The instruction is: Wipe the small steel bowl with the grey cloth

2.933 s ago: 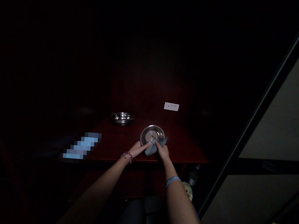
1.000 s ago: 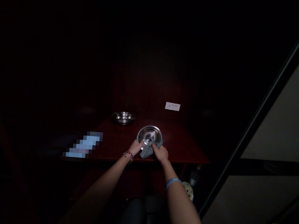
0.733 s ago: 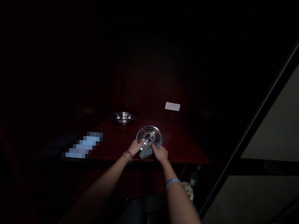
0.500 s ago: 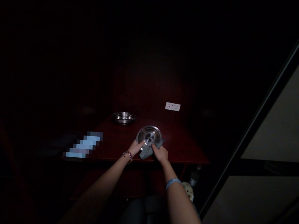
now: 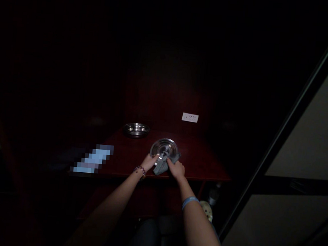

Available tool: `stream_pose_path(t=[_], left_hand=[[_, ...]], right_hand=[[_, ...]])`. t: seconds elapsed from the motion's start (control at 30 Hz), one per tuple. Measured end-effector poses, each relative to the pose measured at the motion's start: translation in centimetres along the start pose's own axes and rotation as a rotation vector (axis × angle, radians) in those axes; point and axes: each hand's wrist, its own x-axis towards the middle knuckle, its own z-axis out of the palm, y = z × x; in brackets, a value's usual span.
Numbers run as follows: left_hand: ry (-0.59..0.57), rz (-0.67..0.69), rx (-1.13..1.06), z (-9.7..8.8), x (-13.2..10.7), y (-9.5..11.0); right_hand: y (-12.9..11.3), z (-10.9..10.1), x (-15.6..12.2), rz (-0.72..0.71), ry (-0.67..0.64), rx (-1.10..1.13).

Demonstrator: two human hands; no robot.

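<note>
A shiny round metal bowl (image 5: 164,144) is tilted toward me above the front part of the dark red desk (image 5: 132,160). My left hand (image 5: 149,162) grips its near left rim, thumb on the inner side and the other fingers hidden behind. My right hand (image 5: 176,168) is closed on a grey cloth (image 5: 161,166), pinching it against the bowl's near right rim. Part of the cloth reaches inside the bowl and part hangs below the rim. More metal bowls, apparently stacked (image 5: 136,130), stand farther back on the left.
A white power socket (image 5: 190,117) is set in the back panel. A pixelated bright patch (image 5: 93,161) lies at the desk's left. Below the right edge are a bottle (image 5: 213,195) and a pale perforated object (image 5: 206,210). A framed panel (image 5: 307,142) rises at the right.
The view has shifted very slightly. Both hands keep their hold on the bowl and cloth, with almost no visible movement.
</note>
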Motion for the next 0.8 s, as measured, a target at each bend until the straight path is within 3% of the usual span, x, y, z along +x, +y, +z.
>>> stream_pose_path(t=[0.17,0.47,0.8], left_hand=[[-0.012,-0.014,-0.029,-0.1,0.51,-1.14],[0.012,-0.036,-0.001,-0.12,0.1,-0.2],[-0.002,-0.023,-0.032,-0.15,0.49,-0.95]], right_hand=[[-0.12,-0.08,-0.09,0.002,0.0,-0.007],[-0.19,-0.03,-0.08,0.004,0.007,-0.01],[-0.22,-0.12,-0.23,-0.008,0.002,-0.013]])
